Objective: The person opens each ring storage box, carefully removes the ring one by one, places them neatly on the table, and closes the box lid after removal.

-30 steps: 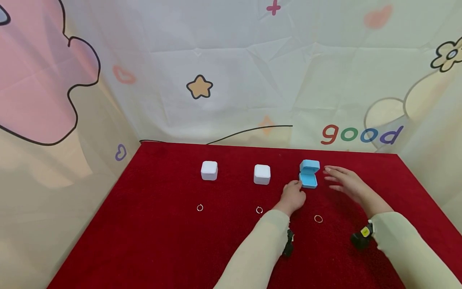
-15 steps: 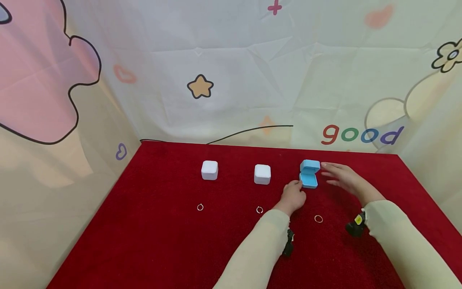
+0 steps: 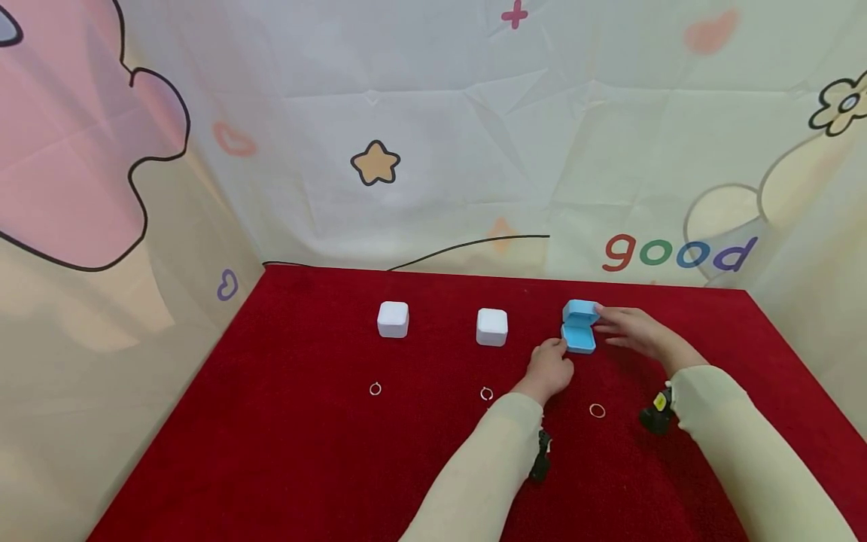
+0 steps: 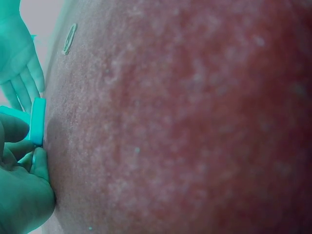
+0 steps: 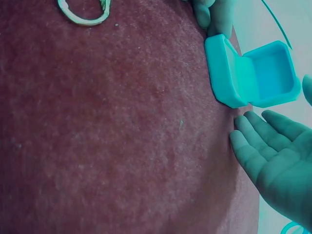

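A light-blue ring box (image 3: 578, 339) stands with its lid up at the back right of the red cloth; I see a bare light-blue inside. My left hand (image 3: 549, 370) has curled fingers against the box's left side and seems to pinch its wall; the contact is partly hidden in the left wrist view. On the other side, my right hand (image 3: 633, 330) has fairly straight fingers, its uppermost fingertip at the lid's right edge. In the right wrist view its fingers (image 5: 253, 156) lie beside the box. A ring (image 3: 597, 410) lies in front of the box.
Two white boxes, one at the middle (image 3: 491, 327) and one farther left (image 3: 393, 319), stand shut in line with the blue one. Before them lie a ring with a gap (image 3: 486, 394) and another ring (image 3: 375, 389). A printed curtain (image 3: 433, 188) hangs behind the cloth.
My right hand has moved left, from a little apart to the lid's right edge. The left hand and the blue ring box have stayed in place.
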{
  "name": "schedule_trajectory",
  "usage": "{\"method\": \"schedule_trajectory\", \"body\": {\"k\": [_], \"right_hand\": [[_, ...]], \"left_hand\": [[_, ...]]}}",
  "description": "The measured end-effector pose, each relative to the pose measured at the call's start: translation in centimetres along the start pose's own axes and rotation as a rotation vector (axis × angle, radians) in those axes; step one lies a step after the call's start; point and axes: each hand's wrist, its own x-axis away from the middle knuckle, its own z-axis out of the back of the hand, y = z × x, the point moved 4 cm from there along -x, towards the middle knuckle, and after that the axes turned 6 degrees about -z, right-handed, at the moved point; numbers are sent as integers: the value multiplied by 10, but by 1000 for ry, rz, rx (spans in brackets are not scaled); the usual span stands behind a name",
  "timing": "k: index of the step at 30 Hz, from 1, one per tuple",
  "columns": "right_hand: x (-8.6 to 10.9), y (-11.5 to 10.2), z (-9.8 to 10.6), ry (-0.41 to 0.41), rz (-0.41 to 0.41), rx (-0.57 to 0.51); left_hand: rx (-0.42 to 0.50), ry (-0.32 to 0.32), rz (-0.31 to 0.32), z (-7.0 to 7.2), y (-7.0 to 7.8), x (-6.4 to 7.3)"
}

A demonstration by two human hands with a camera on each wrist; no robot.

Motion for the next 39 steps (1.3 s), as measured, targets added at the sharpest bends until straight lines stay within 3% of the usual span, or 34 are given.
{"method": "schedule_trajectory", "body": {"k": [13,29,39], "right_hand": [[-6,-1,1,-28,0,-19],[-5,0,-5,-88,10,-33],[1,-7,-12,-103,60,-27]], "left_hand": [[10,4,3,1,5,3],[15,0,5,-1,0,0],[-37,25,-25,2,3,1]]}}
